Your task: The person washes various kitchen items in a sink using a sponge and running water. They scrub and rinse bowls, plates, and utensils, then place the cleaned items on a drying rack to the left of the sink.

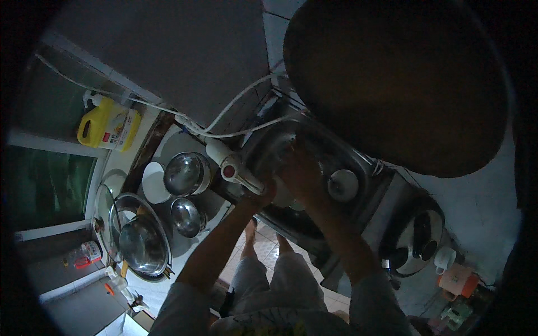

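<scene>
Both of my hands reach into a dark metal sink (357,155). My left hand (265,191) is under the spout of a white faucet (237,170) with a red mark on its head, which partly hides it. My right hand (296,164) is further in, over the basin, fingers pointing away from me. Dim light hides what either hand holds or touches. Between my forearms, a pale dish-like thing (283,195) shows in part. A round pale thing (342,185), perhaps a bowl or the drain, lies right of my right wrist.
Metal bowls (183,173) and a white bowl (155,182) stand left of the faucet. Beyond them are a large metal basin (167,235) holding cookware and a yellow jug (109,124). A lidded pan (414,239) sits at right. A big dark round board (395,84) looms above.
</scene>
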`<state>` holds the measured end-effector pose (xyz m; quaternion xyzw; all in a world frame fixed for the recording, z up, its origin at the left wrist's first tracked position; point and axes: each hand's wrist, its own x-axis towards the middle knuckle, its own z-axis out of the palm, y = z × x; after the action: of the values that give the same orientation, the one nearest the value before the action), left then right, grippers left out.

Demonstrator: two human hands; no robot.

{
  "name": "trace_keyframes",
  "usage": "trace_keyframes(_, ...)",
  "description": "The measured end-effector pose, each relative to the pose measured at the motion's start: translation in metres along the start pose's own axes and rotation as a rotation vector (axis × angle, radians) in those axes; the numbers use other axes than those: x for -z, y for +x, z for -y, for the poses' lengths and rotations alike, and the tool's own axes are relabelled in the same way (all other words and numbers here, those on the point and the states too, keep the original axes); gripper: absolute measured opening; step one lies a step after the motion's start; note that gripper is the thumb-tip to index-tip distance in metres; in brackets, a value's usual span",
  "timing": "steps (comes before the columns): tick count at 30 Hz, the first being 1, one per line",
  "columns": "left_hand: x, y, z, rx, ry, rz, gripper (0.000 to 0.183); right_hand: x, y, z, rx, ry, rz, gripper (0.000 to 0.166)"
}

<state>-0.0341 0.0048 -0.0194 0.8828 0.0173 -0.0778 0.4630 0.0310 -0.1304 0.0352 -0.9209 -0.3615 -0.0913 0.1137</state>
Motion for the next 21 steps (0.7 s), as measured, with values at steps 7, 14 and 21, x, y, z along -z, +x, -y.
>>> trace_keyframes(7,-0.047,-0.032,0.012,-0.121,0.571,-0.224,0.047,-0.031,-0.037,0.025,-0.542,0.521,0.189,0.016)
trace_keyframes(14,0.017,-0.023,-0.036,0.302,-0.438,0.044,0.052,0.008,-0.032,0.026,-0.331,0.767,0.373,0.019)
trace_keyframes(21,0.02,-0.027,0.005,0.203,-0.083,0.235,0.05,-0.014,-0.02,0.035,0.011,0.665,-0.018,0.025)
